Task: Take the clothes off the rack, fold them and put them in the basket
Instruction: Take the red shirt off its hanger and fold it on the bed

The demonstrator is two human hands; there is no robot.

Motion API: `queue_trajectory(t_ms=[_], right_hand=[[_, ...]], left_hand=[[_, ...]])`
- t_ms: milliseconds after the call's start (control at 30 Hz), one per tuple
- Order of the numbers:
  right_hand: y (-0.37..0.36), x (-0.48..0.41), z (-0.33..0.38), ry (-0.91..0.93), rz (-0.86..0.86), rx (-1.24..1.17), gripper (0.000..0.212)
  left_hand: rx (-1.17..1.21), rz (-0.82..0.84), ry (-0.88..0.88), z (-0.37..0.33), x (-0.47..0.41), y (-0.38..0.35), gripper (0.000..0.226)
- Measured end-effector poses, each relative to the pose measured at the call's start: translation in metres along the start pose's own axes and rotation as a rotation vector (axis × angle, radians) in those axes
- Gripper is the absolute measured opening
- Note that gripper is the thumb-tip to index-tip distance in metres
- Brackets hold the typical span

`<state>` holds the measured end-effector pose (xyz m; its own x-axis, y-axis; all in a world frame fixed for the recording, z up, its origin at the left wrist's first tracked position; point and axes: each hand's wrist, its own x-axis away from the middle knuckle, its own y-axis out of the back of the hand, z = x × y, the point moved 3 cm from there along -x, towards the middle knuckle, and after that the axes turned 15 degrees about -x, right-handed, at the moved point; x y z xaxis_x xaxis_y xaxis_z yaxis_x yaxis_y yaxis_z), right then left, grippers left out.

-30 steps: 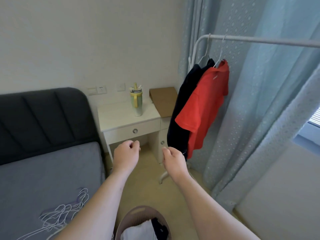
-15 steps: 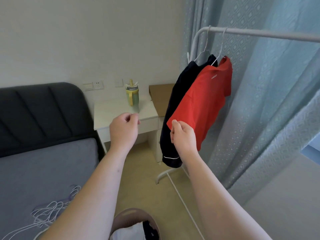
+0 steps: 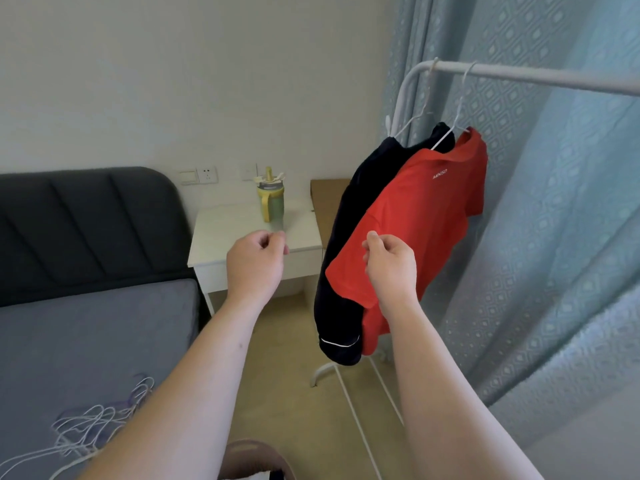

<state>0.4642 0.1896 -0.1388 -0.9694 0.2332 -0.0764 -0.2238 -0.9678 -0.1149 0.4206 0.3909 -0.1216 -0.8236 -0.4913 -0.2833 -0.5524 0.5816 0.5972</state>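
By the curtained rack (image 3: pixel 536 76), left hand (image 3: pixel 254 268) loosely curled, empty; right hand (image 3: pixel 391 268) before red shirt (image 3: pixel 433 209), grip unclear.

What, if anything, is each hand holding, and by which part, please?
Left hand holds nothing. Right hand is at the red shirt sleeve; whether it pinches the cloth cannot be told.
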Motion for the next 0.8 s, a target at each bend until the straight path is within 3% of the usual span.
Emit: queue_trajectory(t_ms=[233, 533, 633, 733, 800], right_hand=[[-0.002, -0.062, 0.023, 0.073, -0.047, 0.061, 0.014], [-0.005, -0.116, 0.043, -0.015, -0.185, 0.145, 0.046], [-0.002, -0.126, 0.05, -0.005, -0.226, 0.137, 0.036], [0.002, -0.131, 0.054, -0.052, -0.258, -0.02, 0.02], [0.005, -0.131, 0.059, -0.073, -0.273, -0.116, 0.02]], left_hand=[[0.033, -0.013, 0.017, -0.014, -0.022, -0.02, 0.033], [0.044, 0.007, 0.002, -0.041, -0.043, -0.027, 0.032], [0.053, -0.002, 0.008, -0.043, -0.046, -0.026, 0.032], [0.057, -0.013, 0.021, -0.042, -0.047, -0.023, 0.032], [0.065, -0.01, 0.026, -0.043, -0.046, -0.02, 0.032]])
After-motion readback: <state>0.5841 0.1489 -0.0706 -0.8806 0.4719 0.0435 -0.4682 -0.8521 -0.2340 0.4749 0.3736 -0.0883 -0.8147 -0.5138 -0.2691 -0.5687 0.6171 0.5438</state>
